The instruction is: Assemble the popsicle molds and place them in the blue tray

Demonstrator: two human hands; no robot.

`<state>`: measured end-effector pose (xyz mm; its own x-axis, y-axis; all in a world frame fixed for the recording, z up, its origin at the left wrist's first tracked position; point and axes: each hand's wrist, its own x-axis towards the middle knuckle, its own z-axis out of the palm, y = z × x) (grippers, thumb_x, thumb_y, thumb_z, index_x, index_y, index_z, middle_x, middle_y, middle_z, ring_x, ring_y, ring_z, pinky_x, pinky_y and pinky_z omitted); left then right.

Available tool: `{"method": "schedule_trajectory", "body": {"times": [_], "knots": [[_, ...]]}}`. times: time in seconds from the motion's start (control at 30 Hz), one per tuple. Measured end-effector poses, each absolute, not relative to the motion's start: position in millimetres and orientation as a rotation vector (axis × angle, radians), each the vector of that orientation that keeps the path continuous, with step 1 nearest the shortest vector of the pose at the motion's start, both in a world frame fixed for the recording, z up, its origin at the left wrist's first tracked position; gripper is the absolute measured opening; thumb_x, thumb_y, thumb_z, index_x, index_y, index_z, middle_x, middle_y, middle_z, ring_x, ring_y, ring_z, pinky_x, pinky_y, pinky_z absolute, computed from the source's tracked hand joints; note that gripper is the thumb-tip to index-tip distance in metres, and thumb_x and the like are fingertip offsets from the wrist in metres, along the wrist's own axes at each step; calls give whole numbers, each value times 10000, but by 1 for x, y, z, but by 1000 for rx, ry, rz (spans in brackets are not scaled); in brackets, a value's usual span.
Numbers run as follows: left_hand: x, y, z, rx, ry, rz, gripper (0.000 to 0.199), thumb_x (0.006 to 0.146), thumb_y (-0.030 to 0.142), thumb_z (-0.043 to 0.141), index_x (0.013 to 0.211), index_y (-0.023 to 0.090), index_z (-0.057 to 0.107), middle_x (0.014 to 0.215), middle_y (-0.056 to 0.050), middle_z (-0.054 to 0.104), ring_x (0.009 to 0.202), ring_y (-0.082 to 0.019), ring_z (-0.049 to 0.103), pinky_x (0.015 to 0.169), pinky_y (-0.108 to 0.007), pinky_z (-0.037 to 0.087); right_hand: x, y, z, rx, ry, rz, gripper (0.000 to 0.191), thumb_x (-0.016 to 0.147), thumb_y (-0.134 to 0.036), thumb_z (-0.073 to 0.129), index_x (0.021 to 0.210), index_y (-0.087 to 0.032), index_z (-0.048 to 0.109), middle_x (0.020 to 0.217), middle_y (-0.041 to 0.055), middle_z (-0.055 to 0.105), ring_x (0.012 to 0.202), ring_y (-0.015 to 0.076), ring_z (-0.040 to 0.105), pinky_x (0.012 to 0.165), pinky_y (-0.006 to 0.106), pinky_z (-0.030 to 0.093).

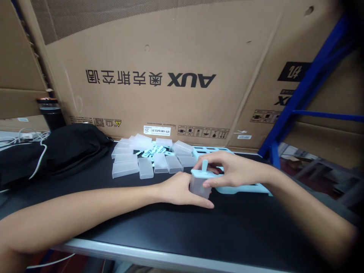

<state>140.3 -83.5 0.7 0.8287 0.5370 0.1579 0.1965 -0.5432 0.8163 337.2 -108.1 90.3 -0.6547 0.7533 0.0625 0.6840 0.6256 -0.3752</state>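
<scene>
My left hand [182,189] is wrapped round a translucent plastic mould [198,187], which stands upright. On top of the mould sits a light blue lid [202,173] with a stick pointing up. The fingers of my right hand [224,170] grip the lid's edge, the thumb at its front. Behind and left of my hands, several translucent moulds [146,168] lie around a pile of small light blue sticks [156,150]. A light blue frame [241,189] with rectangular openings lies behind my right hand, partly covered by it.
A large cardboard box [159,102] stands along the back of the black table [170,231]. At the left are a black bag [74,148], white cables [41,159] and a dark bottle [52,115]. A blue metal rack [313,76] rises at the right.
</scene>
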Motion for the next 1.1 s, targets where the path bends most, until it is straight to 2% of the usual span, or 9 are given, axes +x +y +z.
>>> {"method": "schedule_trajectory", "body": {"times": [0.1, 0.17, 0.27, 0.37, 0.47, 0.57, 0.8, 0.9, 1.1], "knots": [[141, -85, 2, 2206, 644, 513, 635, 646, 596, 792, 1081, 153, 655, 934, -52, 716, 794, -211, 668, 715, -311, 507, 355, -103, 103, -1261, -2559, 422, 400, 762, -559, 677, 1001, -239, 699, 814, 21, 658, 698, 167, 565, 593, 283, 421], [142, -85, 2, 2194, 662, 561, 675, 708, 573, 759, 1212, 154, 597, 1061, -70, 703, 784, -181, 664, 728, -302, 510, 373, -90, 113, -1353, -2470, 385, 429, 779, -569, 650, 1059, -247, 687, 811, 27, 666, 682, 168, 564, 582, 287, 424], [143, -88, 0, 2284, 656, 590, 494, 849, 438, 652, 1251, 159, 587, 1179, -85, 667, 834, -162, 663, 804, -309, 522, 399, -56, 122, -1504, -2381, 293, 469, 774, -574, 635, 1103, -243, 684, 859, 49, 689, 704, 186, 586, 602, 304, 443], [142, -93, -1, 2556, 583, 549, 333, 886, 323, 578, 1171, 164, 643, 1164, -83, 650, 998, -202, 637, 930, -343, 503, 414, -12, 118, -1628, -2333, 106, 452, 761, -535, 627, 1086, -228, 694, 930, 68, 708, 806, 233, 617, 692, 343, 472], [140, -99, 0, 2769, 487, 517, 306, 918, 279, 504, 1170, 168, 640, 1201, -83, 617, 1151, -235, 558, 988, -365, 487, 416, 20, 103, -1680, -2353, 26, 406, 783, -427, 571, 1109, -206, 664, 1065, 87, 701, 950, 266, 626, 830, 381, 479], [139, -102, 2, 2850, 481, 494, 311, 929, 283, 485, 1179, 167, 630, 1188, -79, 615, 1123, -232, 555, 964, -358, 506, 412, 35, 86, -1652, -2346, 22, 386, 800, -331, 502, 1147, -192, 597, 1209, 108, 649, 1089, 279, 596, 957, 409, 446], [139, -101, 2, 2895, 487, 495, 310, 934, 287, 481, 1180, 165, 625, 1189, -74, 616, 1100, -229, 558, 953, -354, 510, 408, 46, 70, -1605, -2301, 96, 329, 845, -284, 417, 1130, -163, 527, 1264, 162, 574, 1193, 276, 527, 1056, 418, 396], [139, -102, 3, 2908, 492, 474, 309, 938, 292, 474, 1178, 170, 625, 1190, -70, 618, 1096, -232, 562, 930, -353, 518, 407, 48, 69, -1604, -2277, 145, 356, 857, -293, 414, 1178, -180, 517, 1303, 148, 560, 1177, 282, 541, 1020, 437, 436], [139, -104, 6, 2929, 510, 445, 296, 939, 283, 476, 1175, 182, 623, 1200, -57, 616, 1107, -227, 562, 918, -343, 522, 412, 47, 59, -1622, -2200, 281, 393, 905, -326, 351, 1260, -211, 473, 1180, 122, 633, 922, 238, 653, 743, 377, 564]]}}
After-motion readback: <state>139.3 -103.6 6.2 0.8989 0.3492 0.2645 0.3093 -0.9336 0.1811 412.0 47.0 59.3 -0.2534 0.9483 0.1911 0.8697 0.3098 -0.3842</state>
